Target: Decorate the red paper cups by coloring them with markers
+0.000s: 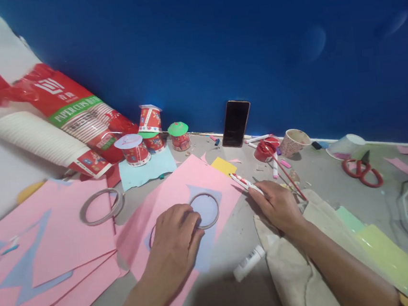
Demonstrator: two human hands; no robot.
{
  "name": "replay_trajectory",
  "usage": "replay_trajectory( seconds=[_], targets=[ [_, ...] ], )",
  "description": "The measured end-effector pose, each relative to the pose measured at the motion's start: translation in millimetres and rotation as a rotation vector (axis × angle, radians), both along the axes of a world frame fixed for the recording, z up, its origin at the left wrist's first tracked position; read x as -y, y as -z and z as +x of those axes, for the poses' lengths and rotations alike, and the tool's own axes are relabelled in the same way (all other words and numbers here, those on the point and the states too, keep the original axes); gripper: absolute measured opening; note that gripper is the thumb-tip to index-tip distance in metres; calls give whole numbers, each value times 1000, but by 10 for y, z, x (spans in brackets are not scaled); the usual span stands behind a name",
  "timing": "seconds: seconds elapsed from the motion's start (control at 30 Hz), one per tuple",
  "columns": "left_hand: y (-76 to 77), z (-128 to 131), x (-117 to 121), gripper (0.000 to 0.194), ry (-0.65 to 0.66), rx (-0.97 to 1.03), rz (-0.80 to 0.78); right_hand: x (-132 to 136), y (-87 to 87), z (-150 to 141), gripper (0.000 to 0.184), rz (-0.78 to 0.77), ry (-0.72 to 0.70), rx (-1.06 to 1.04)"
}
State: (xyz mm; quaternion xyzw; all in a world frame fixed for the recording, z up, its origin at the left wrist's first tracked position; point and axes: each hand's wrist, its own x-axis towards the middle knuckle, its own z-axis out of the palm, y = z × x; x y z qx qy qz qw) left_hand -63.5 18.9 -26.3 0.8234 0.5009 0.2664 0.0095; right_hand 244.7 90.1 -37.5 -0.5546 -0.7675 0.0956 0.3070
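My left hand [177,230] has its fingers closed on the left edge of a thin tape ring [218,209]. The ring lies over a piece of lavender paper [205,256], which rests on a pink sheet [188,176]. Part of another rounded edge shows left of that hand, mostly hidden. In my right hand [277,206] is a white marker [245,182] with red marks, its tip pointing left and away from me. Beyond the marker tip is a yellow paper piece [224,166]. A glue stick [249,263] lies between my forearms.
Decorated paper cups [135,152] stand at the back near stacked cups [40,137] and their red bag [73,105]. A phone [236,123] leans on the blue wall. Another tape roll [96,209] sits on pink sheets at left. Red-handled scissors [362,171] and a beige cloth [294,269] are at right.
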Motion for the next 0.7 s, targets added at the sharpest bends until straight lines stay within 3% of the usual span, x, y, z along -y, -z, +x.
replay_trajectory(
  seconds=[0.2,0.37,0.57,0.7],
  targets=[
    [10,7,56,16,-45,-35,-88,16,24,28,57,18,-27,-49],
    [-44,61,49,13,-104,-70,-250,-7,41,57,63,-3,-43,-33],
    [-264,22,274,25,-100,108,-347,-57,106,164,63,-130,-22,18],
    [-492,-97,538,23,-35,269,-604,-103,192,254,63,-213,44,50]
  ],
)
